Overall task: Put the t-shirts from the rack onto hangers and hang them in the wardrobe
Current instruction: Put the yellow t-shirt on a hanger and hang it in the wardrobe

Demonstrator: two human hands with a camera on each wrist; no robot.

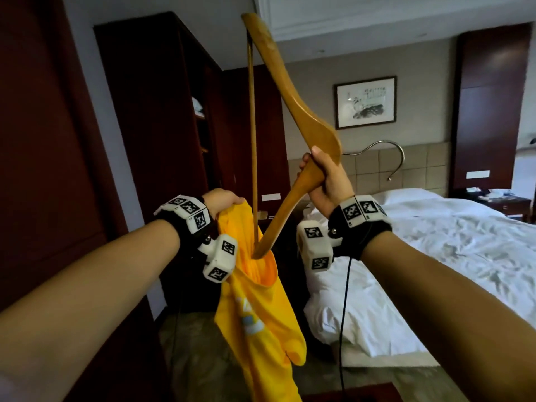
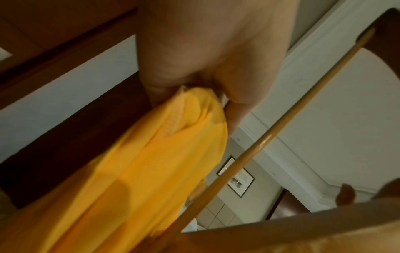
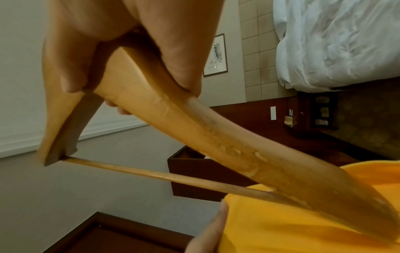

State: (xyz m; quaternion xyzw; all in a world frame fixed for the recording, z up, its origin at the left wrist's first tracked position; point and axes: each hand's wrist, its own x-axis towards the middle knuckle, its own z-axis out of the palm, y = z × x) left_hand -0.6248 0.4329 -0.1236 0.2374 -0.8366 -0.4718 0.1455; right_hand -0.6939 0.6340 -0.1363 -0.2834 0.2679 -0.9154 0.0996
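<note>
A yellow t-shirt (image 1: pixel 261 320) hangs from my left hand (image 1: pixel 223 200), which grips its collar; the pinched fabric (image 2: pixel 190 109) shows in the left wrist view. My right hand (image 1: pixel 324 181) grips a wooden hanger (image 1: pixel 293 91) near its middle, held almost upright with the metal hook (image 1: pixel 388 158) pointing right. The hanger's lower arm tip (image 1: pixel 261 250) sits inside the shirt's neck opening. In the right wrist view the hanger arm (image 3: pixel 216 137) runs down into the yellow cloth (image 3: pixel 303 222).
A dark wooden wardrobe (image 1: pixel 156 111) stands ahead left with an open shelf section. A bed with white bedding (image 1: pixel 435 256) fills the right. A framed picture (image 1: pixel 365 103) hangs on the far wall. Patterned carpet (image 1: pixel 197 343) lies below.
</note>
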